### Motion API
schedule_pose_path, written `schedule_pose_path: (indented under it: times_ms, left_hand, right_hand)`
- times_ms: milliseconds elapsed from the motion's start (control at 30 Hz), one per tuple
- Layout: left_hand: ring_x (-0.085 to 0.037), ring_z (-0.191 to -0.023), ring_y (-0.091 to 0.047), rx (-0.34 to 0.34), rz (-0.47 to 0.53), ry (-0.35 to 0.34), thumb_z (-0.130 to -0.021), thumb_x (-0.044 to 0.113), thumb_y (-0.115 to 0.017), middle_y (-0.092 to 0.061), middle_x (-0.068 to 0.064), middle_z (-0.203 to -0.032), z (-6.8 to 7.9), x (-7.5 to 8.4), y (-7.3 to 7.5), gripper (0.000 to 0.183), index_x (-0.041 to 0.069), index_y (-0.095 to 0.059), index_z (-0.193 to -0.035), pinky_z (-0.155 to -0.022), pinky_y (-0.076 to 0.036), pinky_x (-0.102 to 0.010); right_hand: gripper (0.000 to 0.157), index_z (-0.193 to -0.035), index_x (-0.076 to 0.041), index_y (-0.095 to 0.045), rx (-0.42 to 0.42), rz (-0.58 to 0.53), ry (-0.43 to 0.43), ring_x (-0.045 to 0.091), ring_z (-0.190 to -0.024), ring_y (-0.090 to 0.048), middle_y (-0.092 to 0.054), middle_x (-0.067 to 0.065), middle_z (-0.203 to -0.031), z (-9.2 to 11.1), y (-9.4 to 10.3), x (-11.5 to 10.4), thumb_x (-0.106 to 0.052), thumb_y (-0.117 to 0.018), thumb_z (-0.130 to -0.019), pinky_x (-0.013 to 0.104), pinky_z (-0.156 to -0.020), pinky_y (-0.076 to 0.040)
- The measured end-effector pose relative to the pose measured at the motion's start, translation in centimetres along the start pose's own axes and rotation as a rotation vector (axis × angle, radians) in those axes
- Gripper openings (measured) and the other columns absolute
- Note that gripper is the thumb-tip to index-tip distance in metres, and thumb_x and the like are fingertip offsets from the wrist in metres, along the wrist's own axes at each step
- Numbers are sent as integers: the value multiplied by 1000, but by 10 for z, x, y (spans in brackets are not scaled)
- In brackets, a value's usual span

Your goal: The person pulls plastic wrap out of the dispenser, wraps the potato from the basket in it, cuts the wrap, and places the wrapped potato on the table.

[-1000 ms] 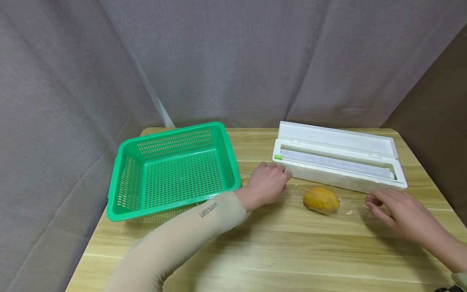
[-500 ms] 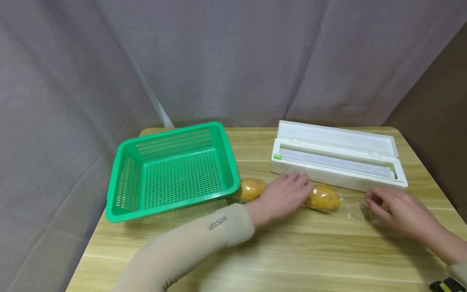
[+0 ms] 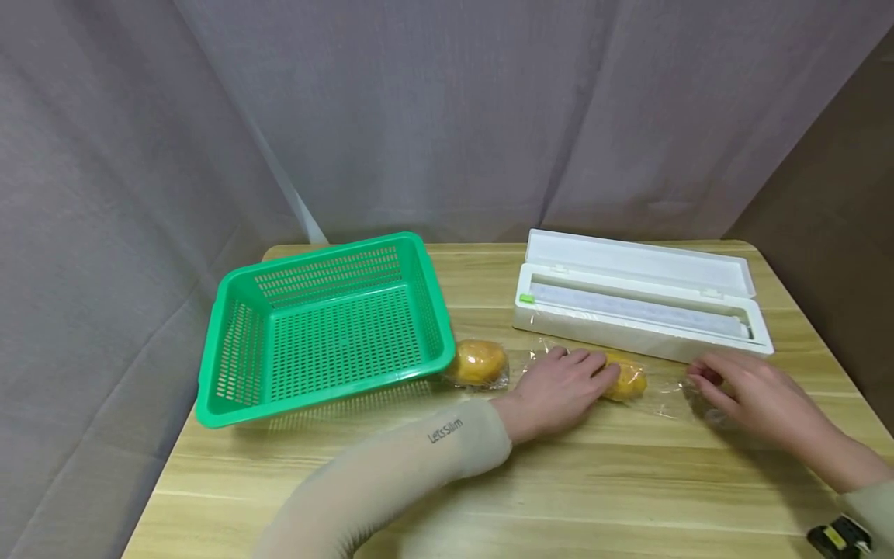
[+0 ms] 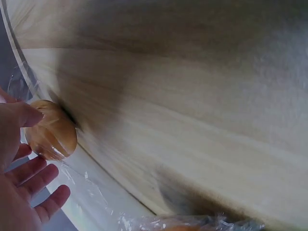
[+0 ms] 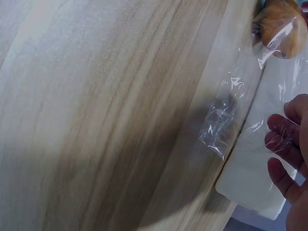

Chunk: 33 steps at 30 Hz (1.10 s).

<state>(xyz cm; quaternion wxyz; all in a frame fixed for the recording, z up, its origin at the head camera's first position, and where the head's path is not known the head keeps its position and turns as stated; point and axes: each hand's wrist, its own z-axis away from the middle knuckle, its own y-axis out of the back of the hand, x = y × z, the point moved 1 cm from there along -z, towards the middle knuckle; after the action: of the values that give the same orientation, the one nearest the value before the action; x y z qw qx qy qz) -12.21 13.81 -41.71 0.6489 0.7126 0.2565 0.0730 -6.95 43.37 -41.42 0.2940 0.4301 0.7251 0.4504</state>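
Note:
A yellow potato [image 3: 631, 382] lies under clear cling film [image 3: 667, 397] on the table, in front of a white film dispenser [image 3: 642, 330]. My left hand [image 3: 562, 388] reaches over the potato's left side, fingers fairly straight and touching its wrapped top. In the left wrist view the thumb overlaps the potato [image 4: 53, 132], with the other fingers loosely spread beside it. Right of the potato, my right hand [image 3: 757, 392] pinches the film with bent fingers near the dispenser's front. Crumpled film [image 5: 221, 120] trails from the potato in the right wrist view.
Another potato [image 3: 479, 362], wrapped in film, sits by the right side of a green slotted basket [image 3: 324, 400]. Behind the hands, the dispenser's lid [image 3: 639, 262] is raised, showing the film roll [image 3: 639, 308]; a green slider [image 3: 527, 298] sits at its left end.
My left hand has moved right from the dispenser's left corner onto the potato, pressing film over it and uncovering the wrapped potato by the basket. The right hand has hardly moved.

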Motion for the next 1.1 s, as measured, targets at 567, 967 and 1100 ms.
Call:
schedule_pose_path:
  times_ms: [567, 967, 1100]
  left_hand:
    - [-9, -127, -56, -28, 161, 75, -101, 47, -72, -56, 8, -135, -9, -7, -6, 55, 27, -53, -149, -102, -49, -29]
    - [-10, -125, -56, -4, 203, 134, -97, 49, -78, -54, 7, -137, -14, -7, -16, 66, 27, -49, -153, -98, -50, -27]
    - [-10, -126, -55, -8, 235, 172, -95, 48, -80, -53, 7, -140, -17, -5, -18, 70, 28, -48, -154, -101, -50, -26]
  right_hand:
    - [41, -104, -10, -75, 146, -33, -16, 7, -91, -58, -72, 3, -95, -18, 30, -20, -47, -58, -110, 26, -71, -45]
    - [57, -137, -7, -66, 0, -91, 77, 36, -105, -67, -68, 11, -122, -17, -16, -52, -37, -84, -92, 57, -84, -54]
    - [68, -136, -4, -65, -2, -118, 20, 36, -106, -67, -68, 13, -123, -16, -21, -54, -16, -94, -75, 59, -83, -56]
